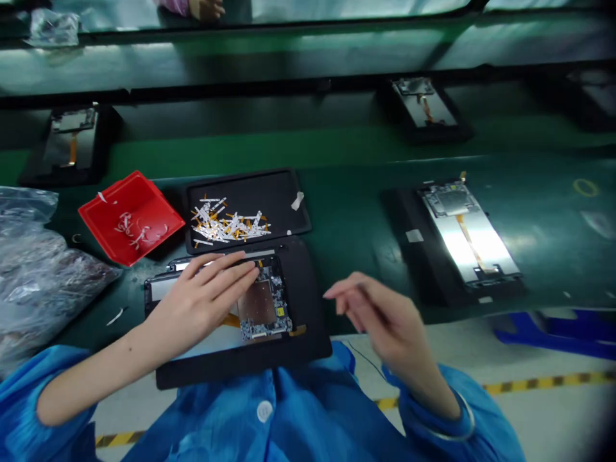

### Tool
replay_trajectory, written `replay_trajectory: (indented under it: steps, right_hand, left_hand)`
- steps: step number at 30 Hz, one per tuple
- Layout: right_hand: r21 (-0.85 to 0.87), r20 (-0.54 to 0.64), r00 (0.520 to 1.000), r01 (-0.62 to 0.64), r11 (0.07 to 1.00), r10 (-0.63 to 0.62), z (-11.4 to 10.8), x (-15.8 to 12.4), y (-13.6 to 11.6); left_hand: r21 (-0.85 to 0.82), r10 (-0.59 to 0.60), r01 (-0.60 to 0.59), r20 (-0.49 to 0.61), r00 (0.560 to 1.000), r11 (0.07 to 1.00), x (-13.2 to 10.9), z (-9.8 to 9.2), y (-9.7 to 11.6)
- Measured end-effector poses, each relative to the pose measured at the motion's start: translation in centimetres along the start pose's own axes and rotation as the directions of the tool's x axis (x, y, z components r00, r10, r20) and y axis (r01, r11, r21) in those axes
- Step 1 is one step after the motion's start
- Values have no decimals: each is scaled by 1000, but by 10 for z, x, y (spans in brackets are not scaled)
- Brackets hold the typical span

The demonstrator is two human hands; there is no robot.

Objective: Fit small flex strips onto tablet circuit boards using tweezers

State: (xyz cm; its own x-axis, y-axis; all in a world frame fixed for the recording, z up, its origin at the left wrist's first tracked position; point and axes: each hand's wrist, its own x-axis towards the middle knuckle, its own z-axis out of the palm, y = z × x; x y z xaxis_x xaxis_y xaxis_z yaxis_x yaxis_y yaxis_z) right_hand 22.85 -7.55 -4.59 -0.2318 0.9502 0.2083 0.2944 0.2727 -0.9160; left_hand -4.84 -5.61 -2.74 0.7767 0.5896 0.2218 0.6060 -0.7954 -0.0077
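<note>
Left hand (202, 301) lies open, fingers flat, half hiding a circuit board (264, 305) in a matte black tray (308, 321). Right hand (385, 314) hovers just beside it, too blurred to read its grip. White-and-orange strips (231, 224) heap in another black tray (289, 192).

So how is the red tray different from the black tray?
The red tray is bright red, and the black tray is black. The red tray looks smaller and sits turned at an angle, while the black tray lies straighter. The red tray holds a few white scraps, but the black tray holds a big pile of strips. Both are open trays on the green bench.
</note>
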Motion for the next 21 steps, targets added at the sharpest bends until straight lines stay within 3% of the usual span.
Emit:
replay_trajectory:
  steps: [2,4,7,13,17,21]
  right_hand:
    - [-209,46,998,-30,977,41,5,-25,0]
    - [-282,-15,998,-59,957,57,16,-43,3]
    - [-316,-104,994,-73,946,42,33,-55,7]
    - [-273,-173,985,-29,962,-20,46,-54,1]
    - [-270,-101,975,166,949,-199,49,-56,-2]
    - [-354,71,914,397,847,-399,48,-57,9]
  left_hand:
    - [-79,-27,26,-17,999,997,2,3,9]
    - [-179,-8,15,37,999,984,6,8,19]
    - [-267,48,-13,125,991,964,12,13,28]
    - [-311,65,-24,121,991,950,24,16,30]
    - [-427,25,44,154,988,903,28,18,26]
    - [-543,-4,103,182,983,833,27,18,21]
